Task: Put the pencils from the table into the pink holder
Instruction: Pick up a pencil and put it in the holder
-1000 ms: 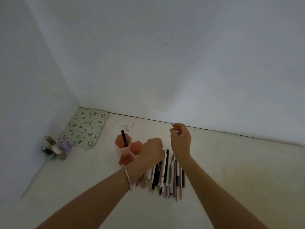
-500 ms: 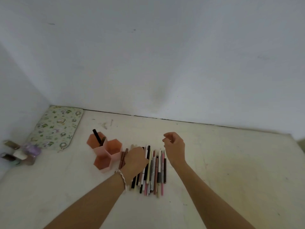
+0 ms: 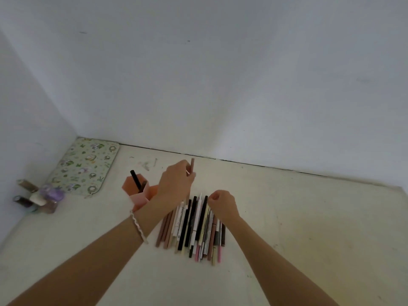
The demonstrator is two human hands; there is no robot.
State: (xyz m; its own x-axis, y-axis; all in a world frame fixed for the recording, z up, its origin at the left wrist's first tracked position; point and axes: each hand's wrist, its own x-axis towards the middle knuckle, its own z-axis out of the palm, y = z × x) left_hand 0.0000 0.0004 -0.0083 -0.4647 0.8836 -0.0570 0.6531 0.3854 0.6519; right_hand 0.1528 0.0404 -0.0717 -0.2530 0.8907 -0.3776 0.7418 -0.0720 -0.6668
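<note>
The left hand (image 3: 176, 183) gripped one brown pencil (image 3: 192, 165) upright, just right of the pink holder (image 3: 141, 196). The remaining pencils (image 3: 194, 226) lay in a row right of the holder. The right hand (image 3: 223, 205) was curled over their far ends; whether it pinched one could not be determined.

Our left hand (image 3: 176, 184) hid part of the pink holder (image 3: 138, 198); whether our right hand (image 3: 223, 205) gripped any pencils (image 3: 194, 224), we couldn't tell.
</note>
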